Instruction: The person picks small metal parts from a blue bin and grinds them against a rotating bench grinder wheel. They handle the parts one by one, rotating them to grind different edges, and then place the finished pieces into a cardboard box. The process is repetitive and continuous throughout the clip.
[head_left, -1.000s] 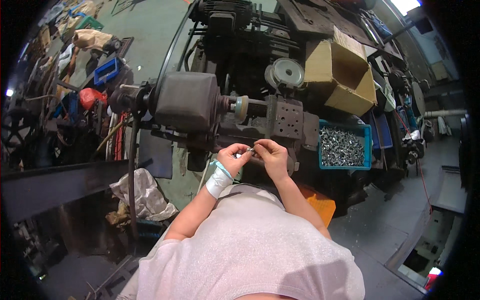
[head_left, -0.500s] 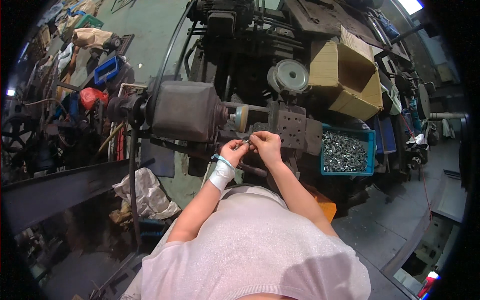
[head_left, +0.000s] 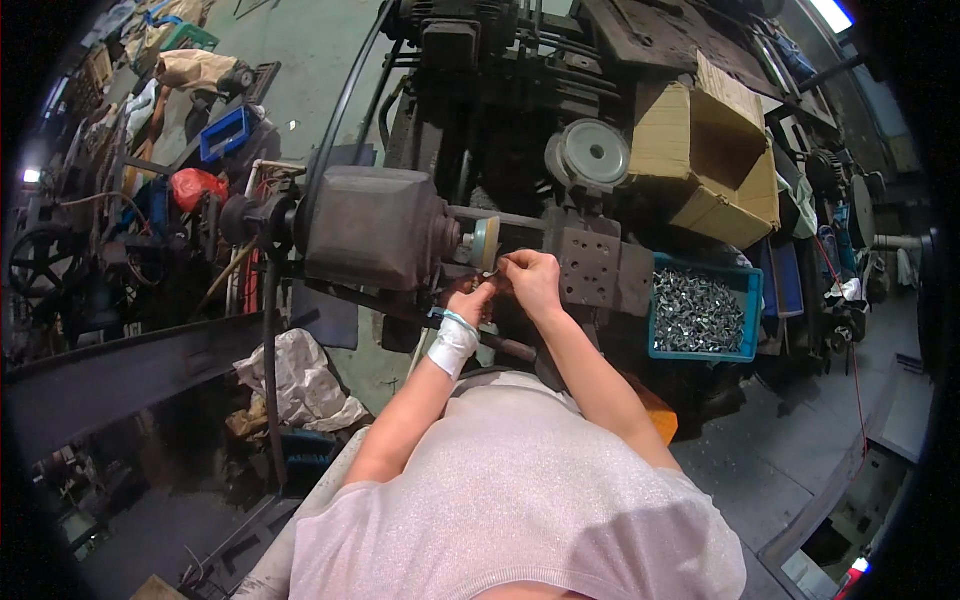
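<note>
My left hand [head_left: 468,302] and right hand [head_left: 533,280] pinch what looks like a small metal piece [head_left: 489,273] between them, just my side of the wheel [head_left: 487,242]; presenting it there seems the step, calling next for steady, careful alignment.

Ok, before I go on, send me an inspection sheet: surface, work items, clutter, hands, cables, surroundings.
Surface: dark machine, grimy-looking.
Work items: metal part, small, mostly hidden at the fingers; wheel just beyond, contact unclear; blue bin at right, holding many metal pieces.
Clutter: open carton beyond the bin; pale sack at left.
Hands: left hand and right hand close together, bare; exact grip too small to tell.
Cables: thin red cord, far right.
Surroundings: grey floor; red bag among piled gear, far left.
</note>
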